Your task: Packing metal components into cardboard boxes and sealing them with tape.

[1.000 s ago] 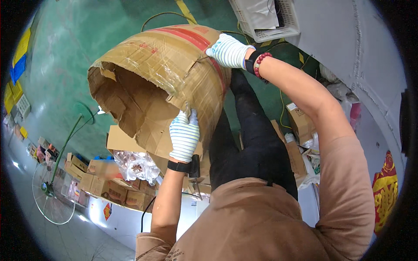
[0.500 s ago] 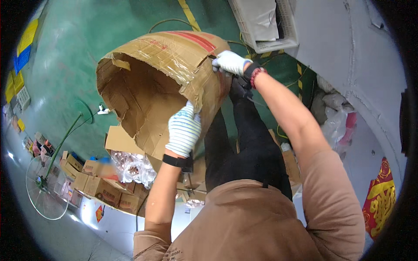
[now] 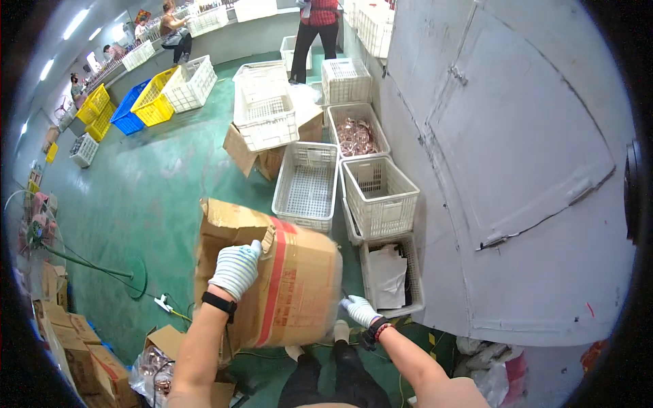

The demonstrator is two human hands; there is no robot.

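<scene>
A large brown cardboard box (image 3: 299, 285) with red tape stands upright in front of me on the green floor, its flaps ragged. My left hand (image 3: 236, 270), in a white striped glove, grips the box's upper left edge. My right hand (image 3: 358, 310), gloved too and wearing a red bracelet, presses against the box's lower right corner. My legs in dark trousers (image 3: 333, 381) show below the box.
White plastic crates (image 3: 378, 197) stand in a row along the grey metal wall (image 3: 517, 156), one holding paper (image 3: 388, 275). Yellow and blue crates (image 3: 146, 102) lie further off, where other people work. Small cardboard boxes (image 3: 81, 353) and a plastic bag (image 3: 153, 367) sit at lower left.
The box was tipped with its open mouth facing me; now it is lowered and upright, closed side toward me. My view has lifted to the room ahead. The right hand dropped to its lower corner.
</scene>
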